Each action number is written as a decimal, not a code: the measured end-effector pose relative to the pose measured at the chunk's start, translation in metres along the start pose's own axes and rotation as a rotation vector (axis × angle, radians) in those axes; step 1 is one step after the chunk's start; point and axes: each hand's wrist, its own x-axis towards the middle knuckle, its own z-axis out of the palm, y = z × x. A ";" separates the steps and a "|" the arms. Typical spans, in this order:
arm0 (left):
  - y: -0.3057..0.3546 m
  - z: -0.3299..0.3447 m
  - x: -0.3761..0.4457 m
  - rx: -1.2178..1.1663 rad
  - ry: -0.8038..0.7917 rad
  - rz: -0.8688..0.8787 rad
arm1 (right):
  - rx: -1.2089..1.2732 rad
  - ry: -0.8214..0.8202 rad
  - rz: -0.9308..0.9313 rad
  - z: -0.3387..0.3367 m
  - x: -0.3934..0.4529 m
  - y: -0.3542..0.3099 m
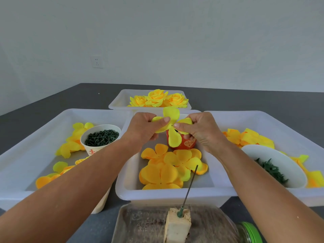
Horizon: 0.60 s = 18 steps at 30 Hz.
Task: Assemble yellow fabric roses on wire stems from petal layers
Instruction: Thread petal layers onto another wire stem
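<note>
Head view | left hand (143, 130) and right hand (198, 130) pinch lime-yellow four-lobed fabric petal layer (171, 127) | advice: centre its hole over near upright dark wire stem (190, 186) before threading

You pinch a bright lemon-yellow petal layer (171, 128) in your hands; the petal layers (168, 170) lying in the translucent white tray (172, 194) are deeper orange-yellow. Behind it stands a red-orange cup (188, 143) with a pale emblem. The white paper cup (98, 137) holds dark green pieces on the dark grey counter (263, 100).
</note>
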 end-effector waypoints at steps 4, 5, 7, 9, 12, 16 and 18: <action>-0.003 -0.002 0.003 0.014 0.107 0.045 | -0.046 -0.191 0.188 -0.005 -0.003 -0.007; -0.004 -0.003 0.004 0.018 0.134 0.048 | -0.096 -0.261 0.232 -0.007 -0.004 -0.007; -0.005 -0.004 0.006 0.058 0.155 0.043 | -0.286 -0.315 0.264 -0.008 -0.006 -0.006; -0.005 -0.003 0.006 0.086 0.143 0.042 | -0.561 -0.311 0.260 -0.008 -0.005 -0.004; -0.005 -0.001 0.005 0.079 0.131 0.043 | -0.866 -0.394 0.312 -0.005 -0.007 -0.002; -0.005 0.000 0.006 0.098 0.124 0.049 | -0.991 -0.503 0.370 -0.002 -0.006 0.004; -0.005 0.000 0.006 0.101 0.113 0.051 | -1.031 -0.514 0.366 -0.001 -0.004 0.004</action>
